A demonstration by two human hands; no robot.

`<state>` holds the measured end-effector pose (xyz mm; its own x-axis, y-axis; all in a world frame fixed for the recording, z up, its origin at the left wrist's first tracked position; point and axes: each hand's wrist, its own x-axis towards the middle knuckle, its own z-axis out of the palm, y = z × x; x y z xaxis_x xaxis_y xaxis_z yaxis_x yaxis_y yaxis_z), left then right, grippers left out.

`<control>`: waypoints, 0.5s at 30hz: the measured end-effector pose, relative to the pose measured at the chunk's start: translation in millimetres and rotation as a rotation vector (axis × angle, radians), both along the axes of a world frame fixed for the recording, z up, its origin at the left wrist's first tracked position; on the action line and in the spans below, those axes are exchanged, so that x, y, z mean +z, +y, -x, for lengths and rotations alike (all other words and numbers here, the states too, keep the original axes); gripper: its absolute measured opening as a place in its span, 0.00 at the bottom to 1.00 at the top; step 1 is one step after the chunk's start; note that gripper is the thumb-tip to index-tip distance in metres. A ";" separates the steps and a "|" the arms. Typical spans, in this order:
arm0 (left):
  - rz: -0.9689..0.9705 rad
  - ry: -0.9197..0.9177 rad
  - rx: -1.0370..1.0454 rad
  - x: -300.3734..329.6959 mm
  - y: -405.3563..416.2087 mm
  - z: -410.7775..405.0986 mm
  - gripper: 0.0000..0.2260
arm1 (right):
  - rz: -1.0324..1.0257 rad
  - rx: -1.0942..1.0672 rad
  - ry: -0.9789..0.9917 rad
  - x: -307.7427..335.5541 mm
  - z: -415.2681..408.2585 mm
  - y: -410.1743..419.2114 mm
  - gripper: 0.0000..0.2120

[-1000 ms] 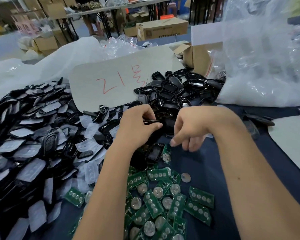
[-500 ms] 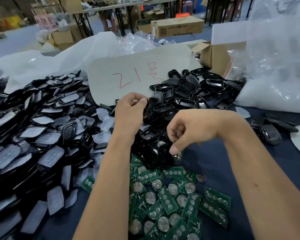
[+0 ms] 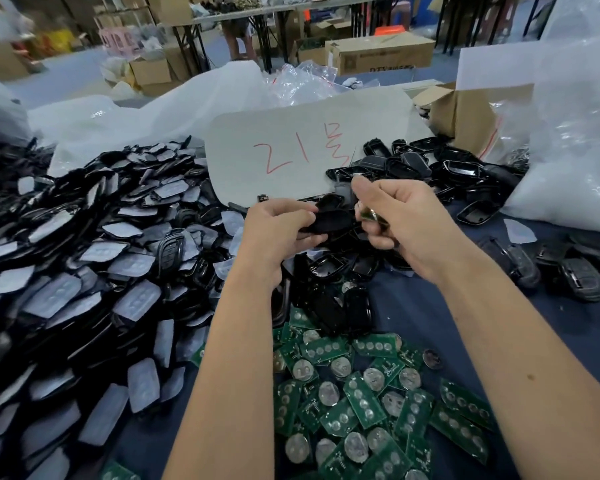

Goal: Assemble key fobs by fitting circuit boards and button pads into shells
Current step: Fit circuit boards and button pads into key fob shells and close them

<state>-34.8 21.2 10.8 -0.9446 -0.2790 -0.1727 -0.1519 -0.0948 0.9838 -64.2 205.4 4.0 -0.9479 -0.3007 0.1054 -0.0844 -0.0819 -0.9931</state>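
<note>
Black shell (image 3: 329, 216) in the left hand (image 3: 278, 233), small board (image 3: 369, 213) pinched in the right hand (image 3: 400, 223).
The left grip curls round the shell above the shell pile (image 3: 440, 174); the right thumb and fingers close on the blurred green-and-metal board just beside it. Green boards (image 3: 361, 403) with coin cells lie heaped on the blue surface (image 3: 430, 306) below the forearms. Pads (image 3: 84, 271) fill the left; a card (image 3: 291, 150) marked in red stands behind.
</note>
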 end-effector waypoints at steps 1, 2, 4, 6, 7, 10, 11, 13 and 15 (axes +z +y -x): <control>0.001 -0.009 -0.006 -0.3 -1.4 -0.7 0.04 | 0.007 -0.004 -0.015 -1.4 1.4 -0.1 0.14; 0.002 -0.015 -0.015 -0.8 -2.6 -1.3 0.03 | 0.000 -0.002 -0.029 -2.0 1.9 0.1 0.07; 0.004 -0.022 -0.041 -1.9 -5.7 -1.8 0.02 | -0.063 -0.003 -0.016 -4.2 1.5 -0.6 0.12; 0.010 -0.030 -0.066 -3.0 -7.4 -1.6 0.02 | -0.143 -0.044 0.036 -4.0 -0.5 -1.6 0.14; 0.014 -0.032 -0.075 -3.4 -7.9 -1.6 0.03 | -0.171 -0.074 0.064 -4.2 -1.3 -2.2 0.13; 0.016 -0.040 -0.089 -4.1 -6.9 -1.8 0.03 | -0.243 -0.126 0.106 -6.7 -0.8 -3.3 0.11; 0.014 -0.046 -0.090 -4.1 -6.2 -1.7 0.03 | -0.267 -0.131 0.118 -7.2 -0.9 -3.7 0.12; 0.008 -0.055 -0.091 -4.3 -5.4 -1.2 0.03 | -0.276 -0.140 0.134 -7.6 -1.2 -6.1 0.11; -0.007 -0.054 -0.098 -4.3 -4.4 -1.1 0.03 | -0.255 -0.188 0.140 -8.9 -1.6 -9.4 0.08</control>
<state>-33.7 16.9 6.5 -0.9566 -0.1842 -0.2259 -0.2137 -0.0837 0.9733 -62.7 196.0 -5.0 -0.9709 -0.1552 0.1825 -0.2115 0.1971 -0.9573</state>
